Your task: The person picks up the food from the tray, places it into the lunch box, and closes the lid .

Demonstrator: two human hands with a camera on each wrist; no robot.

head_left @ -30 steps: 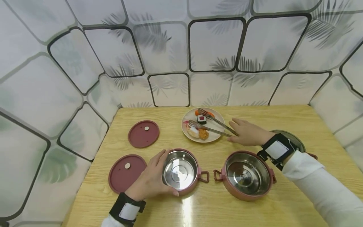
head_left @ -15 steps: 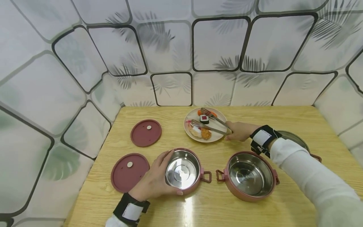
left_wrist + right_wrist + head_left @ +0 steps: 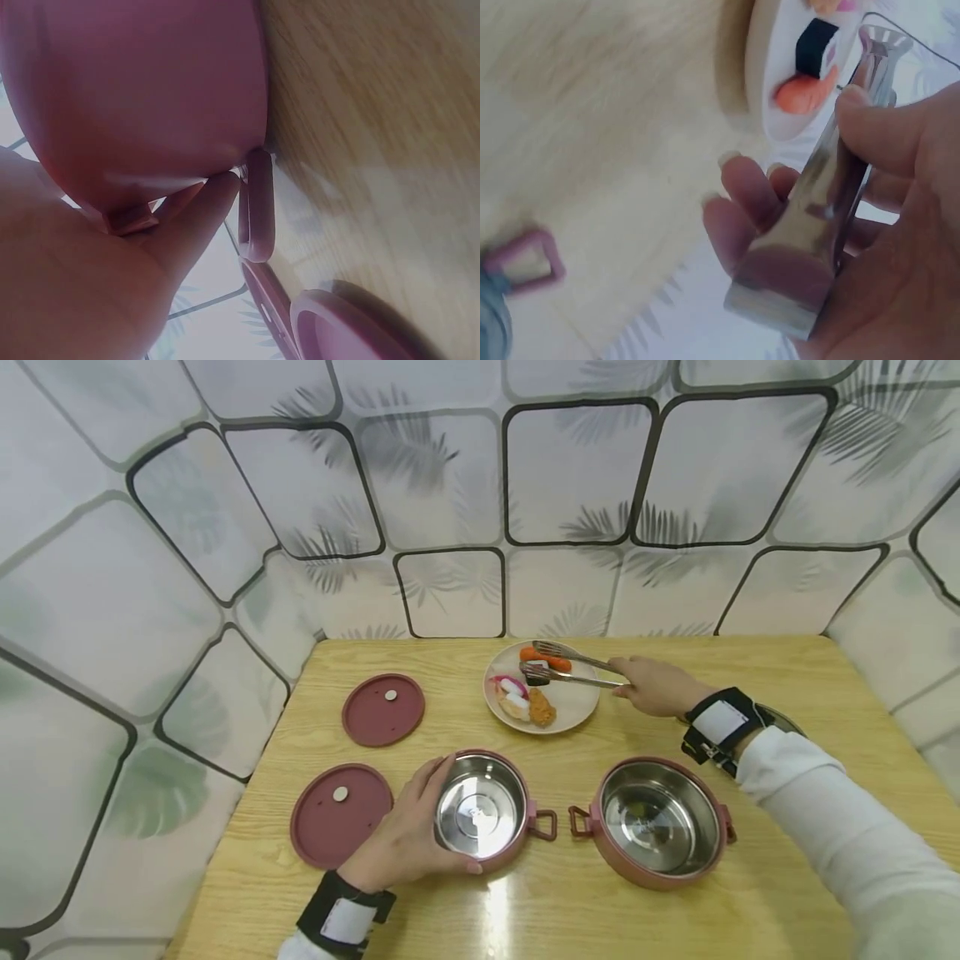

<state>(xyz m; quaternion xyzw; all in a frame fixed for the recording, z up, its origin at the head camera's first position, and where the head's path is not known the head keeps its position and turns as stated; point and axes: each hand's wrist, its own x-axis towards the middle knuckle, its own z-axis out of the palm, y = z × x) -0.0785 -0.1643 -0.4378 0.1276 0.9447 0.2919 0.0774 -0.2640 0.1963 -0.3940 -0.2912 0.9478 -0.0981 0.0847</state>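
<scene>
My right hand grips a pair of metal tongs, its thumb pressed along one arm in the right wrist view. The tongs' spread tips hang over a pale plate of food at the back. A black-and-white sushi roll lies between the tips, partly covered by the lower one in the head view. My left hand holds the left side of a small pink pot with a steel inside, thumb at the front and fingers behind. Its fingers curl beside the side handle in the left wrist view.
A larger pink pot stands to the right, handles out to its sides. Two maroon lids lie at the left. Behind my right wrist a glass lid is mostly hidden. Carrot and fried food share the plate.
My right hand has picked up the tongs from the plate, lifted them and turned their tips toward the sushi roll. My left hand stays on the small pot.
</scene>
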